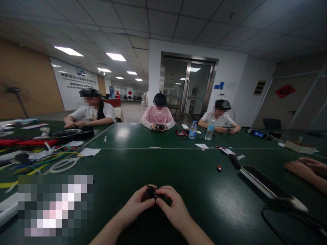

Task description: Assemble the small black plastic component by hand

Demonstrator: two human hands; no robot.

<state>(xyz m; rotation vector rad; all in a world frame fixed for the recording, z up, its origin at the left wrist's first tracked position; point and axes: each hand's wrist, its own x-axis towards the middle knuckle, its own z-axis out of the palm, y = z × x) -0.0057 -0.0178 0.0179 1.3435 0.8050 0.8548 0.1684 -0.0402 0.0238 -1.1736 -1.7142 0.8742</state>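
Note:
Both my hands meet over the near middle of the dark green table (122,177). A small black object (151,193) is held between them, its details too dark to make out. My left hand (138,202) has its thumb and fingers closed on the object's left side. From the right, my right hand (172,202) pinches the same object, with its thumb tip close to the left thumb.
Cables (63,165) and tools lie at the left. A white-edged black device (268,183), a black cord (276,224) and a small red item (219,168) are at the right. Two bottles (192,130) stand farther back. Three people sit opposite; another person's hands (304,168) are at right.

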